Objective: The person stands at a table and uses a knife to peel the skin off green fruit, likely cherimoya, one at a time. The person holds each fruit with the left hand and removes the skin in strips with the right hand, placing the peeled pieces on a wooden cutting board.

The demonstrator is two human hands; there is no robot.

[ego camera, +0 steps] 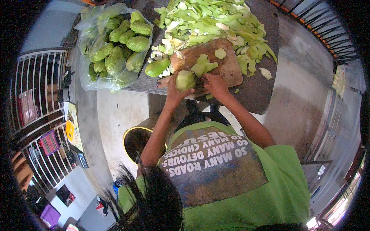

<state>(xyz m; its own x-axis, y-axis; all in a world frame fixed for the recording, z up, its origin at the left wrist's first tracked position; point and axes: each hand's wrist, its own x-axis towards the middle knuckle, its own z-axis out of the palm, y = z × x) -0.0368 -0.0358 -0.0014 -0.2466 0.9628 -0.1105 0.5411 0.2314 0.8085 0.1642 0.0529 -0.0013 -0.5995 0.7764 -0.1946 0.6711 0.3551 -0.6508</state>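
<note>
My left hand (177, 88) holds a pale green peeled chayote (185, 80) over the near left edge of a wooden cutting board (231, 69). Close to its right, my right hand (215, 85) is curled over the board's near edge; whether it grips a tool cannot be made out. Green peel pieces (202, 65) and a flower-shaped slice (220, 53) lie on the board. An unpeeled chayote (157, 68) rests at the board's left. Behind the board spreads a large heap of cut green peels or slices (202, 24).
A clear plastic bag (115, 82) full of whole chayotes (138, 44) sits on the table's left. The dark table (264, 95) has a rounded near right corner. Below it, at left, stands a round container with a yellow rim (136, 128). White metal bars (42, 86) line the far left.
</note>
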